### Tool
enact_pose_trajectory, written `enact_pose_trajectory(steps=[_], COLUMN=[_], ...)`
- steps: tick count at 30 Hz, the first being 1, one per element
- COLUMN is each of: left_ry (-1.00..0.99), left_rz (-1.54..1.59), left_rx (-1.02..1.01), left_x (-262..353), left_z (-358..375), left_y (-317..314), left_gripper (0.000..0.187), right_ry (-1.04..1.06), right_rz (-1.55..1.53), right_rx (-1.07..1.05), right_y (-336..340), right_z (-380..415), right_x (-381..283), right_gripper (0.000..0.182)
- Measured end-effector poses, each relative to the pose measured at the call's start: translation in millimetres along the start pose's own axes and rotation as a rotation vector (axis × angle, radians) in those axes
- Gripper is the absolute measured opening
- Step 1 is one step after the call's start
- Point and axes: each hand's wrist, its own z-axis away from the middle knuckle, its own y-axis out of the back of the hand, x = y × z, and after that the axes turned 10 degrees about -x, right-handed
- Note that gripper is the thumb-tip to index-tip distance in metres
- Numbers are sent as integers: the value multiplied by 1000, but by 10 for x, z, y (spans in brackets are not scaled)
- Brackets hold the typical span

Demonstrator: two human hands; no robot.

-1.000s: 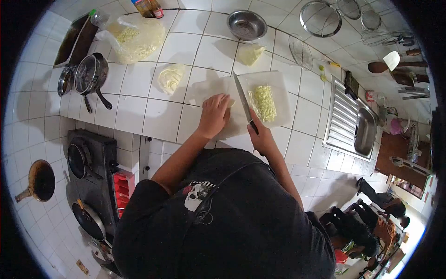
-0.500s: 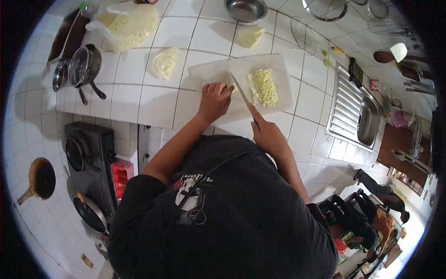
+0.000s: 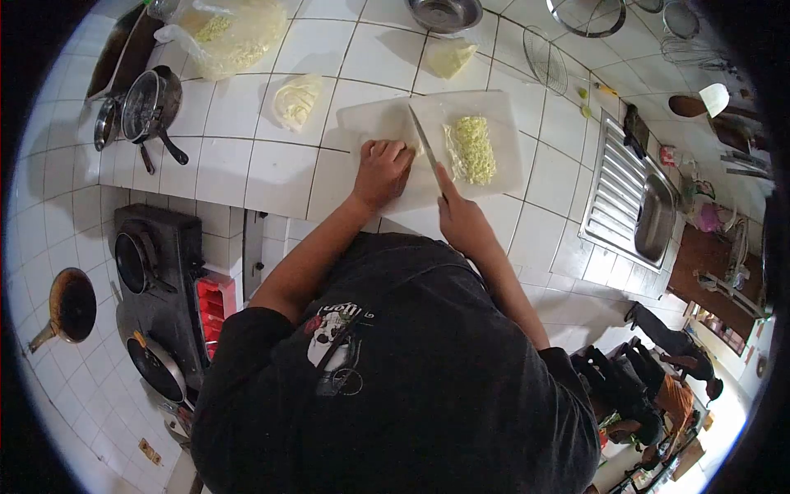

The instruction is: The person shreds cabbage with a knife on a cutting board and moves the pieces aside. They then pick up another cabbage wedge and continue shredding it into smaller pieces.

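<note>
A pale cutting board (image 3: 506, 111) lies on the tiled counter. My left hand (image 3: 383, 174) presses curled fingers onto a piece of cabbage at the board's left half; the hand covers nearly all of it. In my right hand (image 3: 462, 221) is a kitchen knife (image 3: 425, 138), its blade slanting up and left, close beside the left fingertips. To the right of the blade, shredded cabbage (image 3: 471, 151) forms a long heap on the board. One cabbage wedge (image 3: 296, 103) sits left of the board, and another cabbage chunk (image 3: 450, 58) lies behind it.
A plastic bag of shredded cabbage (image 3: 239, 41) is at the back left, near black pans (image 3: 154, 107). A metal bowl (image 3: 444, 15) stands at the far edge. A sink (image 3: 654, 216) is to the right, a stove (image 3: 156, 263) lower left. Several people (image 3: 650, 370) are at lower right.
The view has shifted slightly. My right hand and the knife have moved a little relative to the board. My left hand keeps its place on the cabbage piece.
</note>
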Motion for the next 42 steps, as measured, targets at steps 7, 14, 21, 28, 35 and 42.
enact_pose_trajectory(steps=[7,14,21,28,35,42], left_ry=[34,-20,-1,-19,-25,-20], left_rz=[41,-4,38,35,62,72], left_rx=[-28,-15,6,-22,-2,-11], left_x=[104,39,58,46,67,54], left_z=[-14,16,-29,-38,-40,-47], left_y=[94,23,61,117,109,103], left_gripper=[25,26,25,20,23,24], right_ry=[62,7,-13,101,161,-26], right_rz=[81,-26,70,56,149,43], right_rx=[-1,41,-65,89,161,-17], right_y=[110,-190,144,-125,-307,108], right_z=[39,-198,122,-166,-182,173], right_x=[-87,98,-138,76,46,-278], right_gripper=[72,65,67,71,71,66])
